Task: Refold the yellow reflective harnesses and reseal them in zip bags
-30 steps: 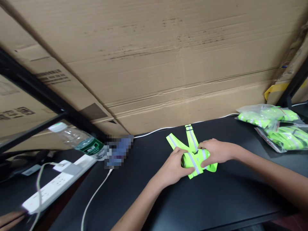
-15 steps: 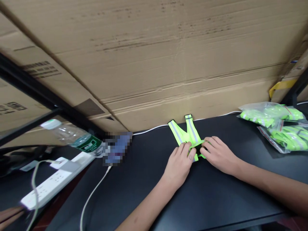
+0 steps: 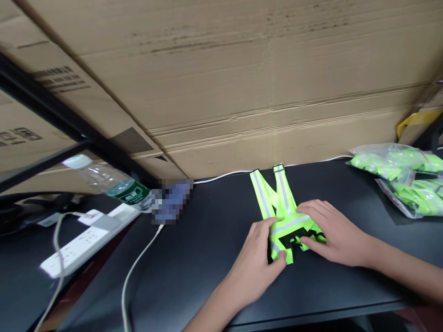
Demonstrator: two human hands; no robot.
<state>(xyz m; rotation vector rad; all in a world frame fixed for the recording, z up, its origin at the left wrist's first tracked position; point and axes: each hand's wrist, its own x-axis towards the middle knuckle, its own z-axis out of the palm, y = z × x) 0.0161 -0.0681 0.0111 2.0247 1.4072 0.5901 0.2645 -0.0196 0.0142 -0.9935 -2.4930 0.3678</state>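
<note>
A neon-yellow reflective vest (image 3: 289, 224) with silver stripes lies partly folded on the black table. Its two shoulder straps stretch away from me toward the cardboard, with a black buckle on the right one. My left hand (image 3: 258, 253) curls round the left side of the folded part, thumb at the near edge and fingers at the far side. Round the right side, my right hand (image 3: 334, 230) holds the bundle between thumb and fingers. Black strips show between the hands. Some of the vest is hidden under my fingers.
Vests in clear plastic bags (image 3: 415, 184) lie at the right. A power strip (image 3: 88, 242), a leaning water bottle (image 3: 117, 184) and a blurred-out phone-like object (image 3: 173, 203) with a white cable are on the left. Large cardboard boxes (image 3: 242, 78) stand behind the table.
My hands have moved apart and nearer to me, to the two sides of the vest. The folded part now lies flatter and shows more of its striped band. The view has shifted slightly.
</note>
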